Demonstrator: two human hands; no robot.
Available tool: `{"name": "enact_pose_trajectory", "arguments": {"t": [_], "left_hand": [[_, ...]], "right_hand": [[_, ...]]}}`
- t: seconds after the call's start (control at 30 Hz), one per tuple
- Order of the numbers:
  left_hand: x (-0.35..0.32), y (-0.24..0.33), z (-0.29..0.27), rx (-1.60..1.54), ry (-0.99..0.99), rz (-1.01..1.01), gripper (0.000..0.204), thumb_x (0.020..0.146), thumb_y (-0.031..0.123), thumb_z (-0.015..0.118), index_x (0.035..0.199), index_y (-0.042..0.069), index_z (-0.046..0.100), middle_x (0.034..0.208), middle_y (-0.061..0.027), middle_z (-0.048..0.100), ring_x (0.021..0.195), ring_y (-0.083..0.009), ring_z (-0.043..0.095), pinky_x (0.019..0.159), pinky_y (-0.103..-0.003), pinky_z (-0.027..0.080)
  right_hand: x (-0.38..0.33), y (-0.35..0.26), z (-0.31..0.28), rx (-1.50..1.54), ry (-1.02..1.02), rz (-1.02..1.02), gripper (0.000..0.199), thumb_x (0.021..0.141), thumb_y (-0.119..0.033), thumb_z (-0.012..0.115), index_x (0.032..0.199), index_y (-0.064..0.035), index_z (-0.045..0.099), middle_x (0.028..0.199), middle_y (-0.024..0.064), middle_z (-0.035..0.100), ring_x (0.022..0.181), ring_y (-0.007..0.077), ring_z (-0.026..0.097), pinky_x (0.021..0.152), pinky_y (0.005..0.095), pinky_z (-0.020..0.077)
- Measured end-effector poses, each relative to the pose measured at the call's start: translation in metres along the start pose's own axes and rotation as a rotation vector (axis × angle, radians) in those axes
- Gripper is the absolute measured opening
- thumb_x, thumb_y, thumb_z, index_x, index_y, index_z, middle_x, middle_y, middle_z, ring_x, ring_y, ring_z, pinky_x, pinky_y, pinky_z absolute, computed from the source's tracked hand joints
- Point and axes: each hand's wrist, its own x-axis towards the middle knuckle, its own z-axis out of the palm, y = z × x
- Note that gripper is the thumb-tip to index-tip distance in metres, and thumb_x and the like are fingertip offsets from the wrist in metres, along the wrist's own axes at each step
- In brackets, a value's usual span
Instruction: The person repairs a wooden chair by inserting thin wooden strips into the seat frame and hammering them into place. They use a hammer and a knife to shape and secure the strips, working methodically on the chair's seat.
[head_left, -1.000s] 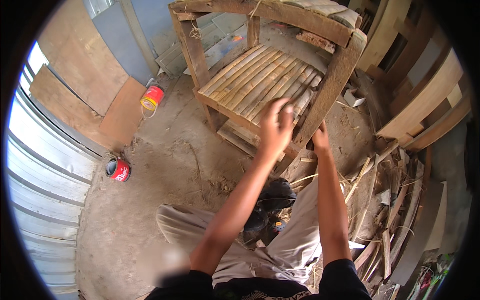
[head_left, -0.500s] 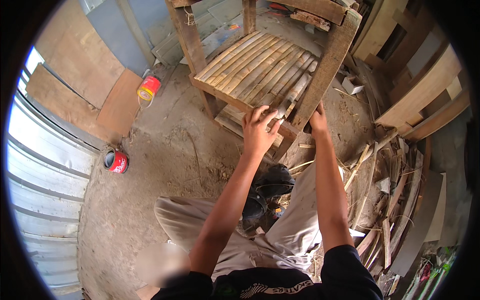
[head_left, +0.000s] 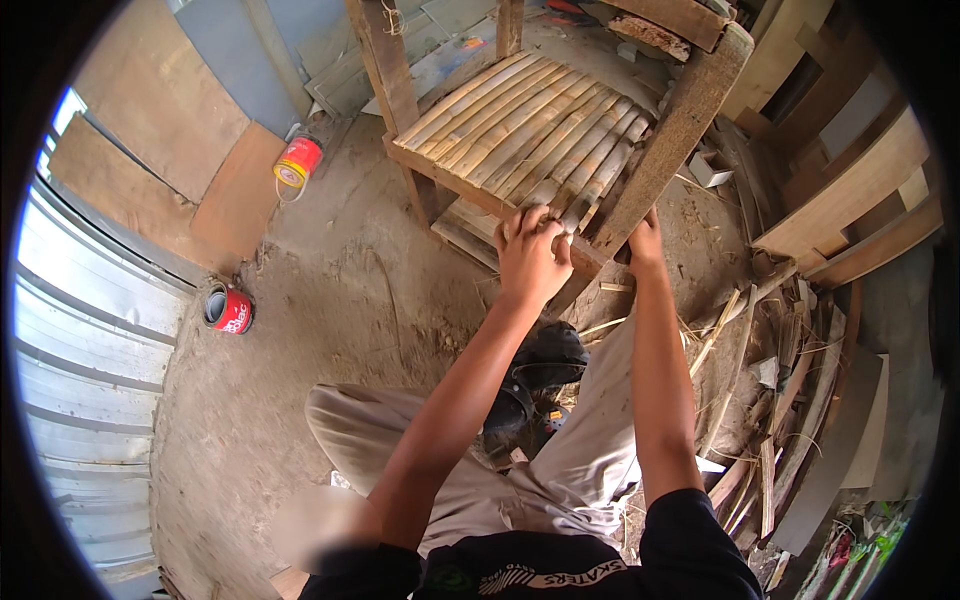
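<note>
A wooden frame (head_left: 455, 178) of a chair or rack bears a seat of split bamboo slats (head_left: 540, 115) laid side by side. My left hand (head_left: 535, 258) is at its near corner, fingers curled over the front rail and closed on the end of a bamboo slat (head_left: 583, 203). Beside it, a thick upright wooden post (head_left: 672, 145) slants up to the right. Behind that post's lower part is my right hand (head_left: 646, 240), closed around something low at the corner; its fingertips and what they grip are mostly hidden.
Two red paint cans, one with a yellow band (head_left: 297, 165) and one uncovered (head_left: 229, 309), stand on the dirt floor at left. Scrap wood strips (head_left: 800, 400) pile up at right. Boards (head_left: 850, 200) lean at the far right; corrugated metal (head_left: 95, 340) lines the left.
The frame appears shifted slightly right in view. My left hand has moved a little right, its fingers curling more tightly on the slat end. My right hand sits slightly further right behind the post.
</note>
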Motion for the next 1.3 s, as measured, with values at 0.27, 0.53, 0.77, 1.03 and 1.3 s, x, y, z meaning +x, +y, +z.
{"name": "enact_pose_trajectory", "arguments": {"t": [0.27,0.53,0.77,1.03,1.3], "left_hand": [[-0.001,-0.005,-0.005,0.035,-0.049,0.035,0.016,0.081,0.019,0.071,0.096,0.014,0.069,0.122,-0.0025,0.059,0.124,-0.0274,0.048,0.109,-0.064,0.029],[-0.009,-0.014,0.009,-0.043,0.064,0.084,0.017,0.085,0.023,0.070,0.100,0.015,0.066,0.127,-0.0039,0.054,0.127,-0.0283,0.045,0.107,-0.070,0.027],[-0.004,-0.045,0.015,-0.132,0.104,0.259,0.022,0.088,0.033,0.070,0.101,0.017,0.068,0.124,-0.0028,0.053,0.129,-0.0282,0.045,0.111,-0.073,0.019],[0.002,-0.057,0.022,-0.284,0.082,0.297,0.023,0.085,0.033,0.072,0.102,0.017,0.071,0.122,-0.0056,0.054,0.130,-0.0292,0.045,0.115,-0.072,0.010],[0.003,-0.057,0.031,-0.316,0.109,0.298,0.026,0.086,0.034,0.069,0.102,0.015,0.065,0.122,-0.0049,0.053,0.131,-0.0301,0.045,0.117,-0.069,0.005]], "right_hand": [[-0.038,-0.006,-0.004,-0.091,0.041,-0.074,0.051,0.100,-0.008,0.055,0.147,-0.0036,0.037,0.134,0.0139,0.057,0.113,0.0231,0.061,0.094,0.0340,0.0523],[-0.147,-0.004,0.037,-0.245,0.422,-0.329,0.051,0.101,-0.010,0.056,0.147,-0.0042,0.036,0.112,0.0119,0.062,0.091,0.0154,0.061,0.077,0.0332,0.0519],[-0.188,-0.004,0.060,-0.520,0.312,-0.415,0.013,0.099,-0.010,0.057,0.104,0.0008,0.062,0.084,0.0024,0.058,0.069,0.0102,0.050,0.064,0.0268,0.0438],[-0.176,-0.006,0.069,-0.627,0.310,-0.685,0.014,0.100,-0.009,0.054,0.106,0.0018,0.060,0.071,0.0037,0.057,0.061,0.0102,0.052,0.055,0.0261,0.0425],[-0.211,-0.011,0.039,-0.695,0.176,-0.730,0.035,0.075,-0.009,0.073,0.108,-0.0003,0.064,0.085,0.0117,0.068,0.076,0.0262,0.069,0.071,0.0346,0.0537]]}}
